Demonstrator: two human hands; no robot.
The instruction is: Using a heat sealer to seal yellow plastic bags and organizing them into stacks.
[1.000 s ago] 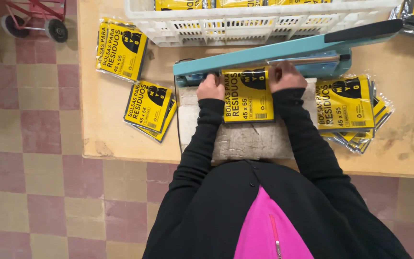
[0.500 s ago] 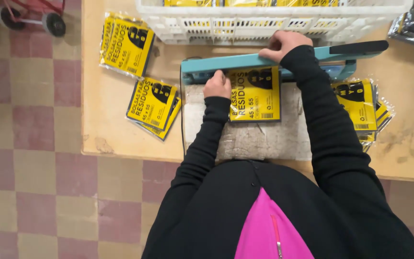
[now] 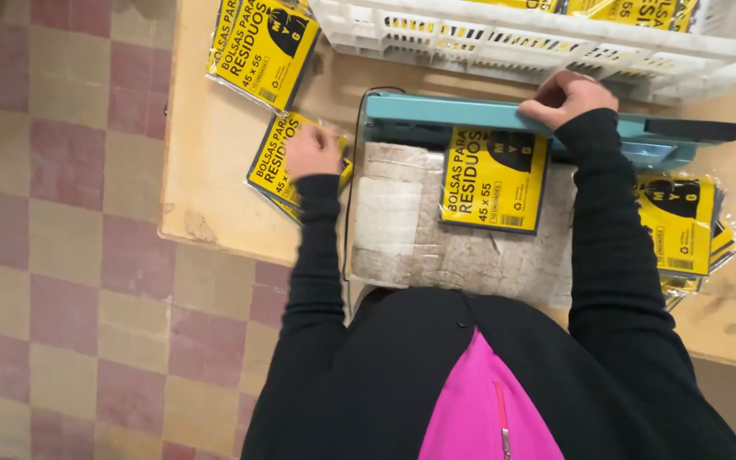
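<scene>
A tan worktable (image 3: pixel 215 196) stands on a chequered pink-and-beige tiled floor (image 3: pixel 53 213). From the head view, the right hand (image 3: pixel 566 96) is pressed down on the teal sealer bar (image 3: pixel 470 115), fingers curled over its edge. Under the bar a yellow packet (image 3: pixel 494 181) lies flat on a worn grey pad (image 3: pixel 411 238); it looks light, limp and slippery in its clear wrap, best taken by an edge or corner. The left hand (image 3: pixel 312 152) rests loosely curled on a small stack of packets (image 3: pixel 281 162) just beside the sealer; whether it grips one I cannot tell. A white slatted crate (image 3: pixel 504 38) stands close behind the bar, and more packets (image 3: pixel 683 226) lie at the right.
</scene>
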